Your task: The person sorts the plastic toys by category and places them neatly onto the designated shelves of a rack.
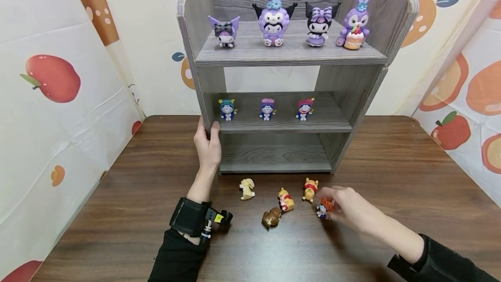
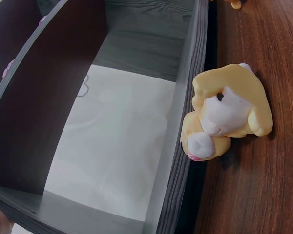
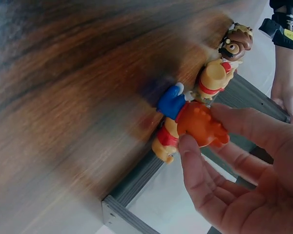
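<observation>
**Right hand pinches the orange-headed figurine, left hand holds the gray shelf**

In the head view, the right hand is at the lower right of the frame, above the brown table. The orange-headed figurine is at the tips of its fingers, on the left side of the hand. Just to the upper left of it lies one yellow bear; more to the left are a second bear, a brown figurine and a cream rabbit. Left of centre, the left hand grips the side panel of the gray shelf, with its thumb at the inner side. Three blue figurines stand on the middle board.

In the left wrist view, the cream rabbit lies right of centre, beside the front edge of the shelf. Only a small part of the left hand shows in the lower left corner, so its grip cannot be told from here.

In the right wrist view, the orange head is near the centre, pinched between the fingertips. The blue body is outside the grip, toward the upper left. Whether the figurine touches the table, I cannot tell.
</observation>
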Available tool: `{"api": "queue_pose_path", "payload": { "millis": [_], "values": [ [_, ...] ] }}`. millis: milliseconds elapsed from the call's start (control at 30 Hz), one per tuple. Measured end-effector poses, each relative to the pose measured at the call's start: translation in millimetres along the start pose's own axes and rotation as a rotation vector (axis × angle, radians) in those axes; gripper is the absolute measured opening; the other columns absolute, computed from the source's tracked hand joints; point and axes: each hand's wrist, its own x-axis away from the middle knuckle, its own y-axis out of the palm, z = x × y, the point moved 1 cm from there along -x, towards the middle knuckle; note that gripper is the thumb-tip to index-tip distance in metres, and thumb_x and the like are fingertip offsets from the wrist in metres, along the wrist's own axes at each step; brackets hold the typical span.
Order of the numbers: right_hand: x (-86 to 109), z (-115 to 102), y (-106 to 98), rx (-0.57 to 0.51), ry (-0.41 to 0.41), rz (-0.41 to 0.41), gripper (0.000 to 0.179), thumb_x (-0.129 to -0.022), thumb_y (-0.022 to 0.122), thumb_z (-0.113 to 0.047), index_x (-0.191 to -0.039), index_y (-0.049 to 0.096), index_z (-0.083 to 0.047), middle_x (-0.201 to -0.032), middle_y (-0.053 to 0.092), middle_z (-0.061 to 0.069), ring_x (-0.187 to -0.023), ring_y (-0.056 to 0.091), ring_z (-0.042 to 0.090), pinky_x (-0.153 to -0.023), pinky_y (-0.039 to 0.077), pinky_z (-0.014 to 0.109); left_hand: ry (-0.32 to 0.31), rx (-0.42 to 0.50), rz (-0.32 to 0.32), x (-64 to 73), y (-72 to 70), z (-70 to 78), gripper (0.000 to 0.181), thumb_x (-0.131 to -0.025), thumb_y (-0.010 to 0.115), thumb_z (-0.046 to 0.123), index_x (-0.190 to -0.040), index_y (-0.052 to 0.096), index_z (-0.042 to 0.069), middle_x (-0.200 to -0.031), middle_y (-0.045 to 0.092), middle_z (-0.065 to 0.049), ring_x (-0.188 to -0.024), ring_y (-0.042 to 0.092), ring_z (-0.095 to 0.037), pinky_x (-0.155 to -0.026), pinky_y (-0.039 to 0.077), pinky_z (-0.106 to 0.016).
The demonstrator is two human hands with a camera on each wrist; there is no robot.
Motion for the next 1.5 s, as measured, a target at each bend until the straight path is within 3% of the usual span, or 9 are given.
{"api": "queue_pose_path", "payload": {
  "millis": [200,400,633,833,1100,1500],
  "values": [
    [-0.3,1,-2,-0.012,-0.016,-0.040,0.052,-0.059,0.066,0.015,-0.107,0.056,-0.003,-0.087,0.062,0.001,-0.073,0.056,0.010,-0.056,0.046,0.023,0.000,0.000,-0.001,-0.2,-0.3,-1.1,0.038,-0.088,0.044,0.005,-0.126,0.046,-0.001,-0.116,0.054,-0.014,-0.100,0.049,-0.014,-0.087,0.038,-0.033],
    [-1.4,7,-4,-0.010,-0.058,-0.073,0.051,-0.059,0.060,0.019,-0.104,0.059,-0.003,-0.087,0.064,-0.001,-0.075,0.057,0.008,-0.061,0.047,0.027,-0.005,0.012,-0.003,-0.6,0.2,1.7,0.038,-0.087,0.043,-0.001,-0.125,0.045,-0.004,-0.115,0.054,-0.019,-0.098,0.049,-0.018,-0.086,0.037,-0.036],
    [-1.0,8,-5,0.008,-0.070,-0.098,0.043,-0.062,0.069,0.011,-0.101,0.062,-0.004,-0.094,0.063,0.001,-0.082,0.058,0.012,-0.066,0.048,0.030,-0.016,0.004,-0.002,1.3,1.1,31.7,0.036,-0.085,0.040,-0.005,-0.120,0.045,-0.012,-0.106,0.053,-0.028,-0.091,0.048,-0.024,-0.083,0.038,-0.036],
    [-1.3,-1,-2,0.101,-0.078,-0.032,0.034,-0.062,0.078,-0.011,-0.092,0.062,-0.012,-0.088,0.057,-0.005,-0.079,0.056,0.011,-0.065,0.047,0.026,-0.012,0.004,-0.004,1.6,1.2,34.2,0.035,-0.085,0.040,-0.006,-0.119,0.045,-0.013,-0.109,0.053,-0.028,-0.094,0.048,-0.025,-0.085,0.038,-0.037],
    [-2.3,-4,7,0.246,-0.002,0.024,0.034,-0.056,0.081,-0.014,-0.082,0.059,-0.012,-0.080,0.053,-0.006,-0.072,0.054,0.011,-0.061,0.046,0.027,-0.002,0.003,-0.001,1.5,0.9,33.7,0.034,-0.085,0.041,-0.005,-0.118,0.046,-0.012,-0.104,0.054,-0.028,-0.090,0.048,-0.022,-0.082,0.038,-0.035],
    [-6.9,-5,1,0.189,-0.005,0.021,0.033,-0.056,0.078,0.001,-0.079,0.058,-0.011,-0.078,0.051,-0.006,-0.069,0.054,0.009,-0.058,0.046,0.022,0.000,-0.011,0.008,1.6,0.9,33.5,0.035,-0.085,0.041,-0.006,-0.119,0.045,-0.013,-0.109,0.053,-0.028,-0.095,0.050,-0.026,-0.084,0.038,-0.036]
  ]
}}
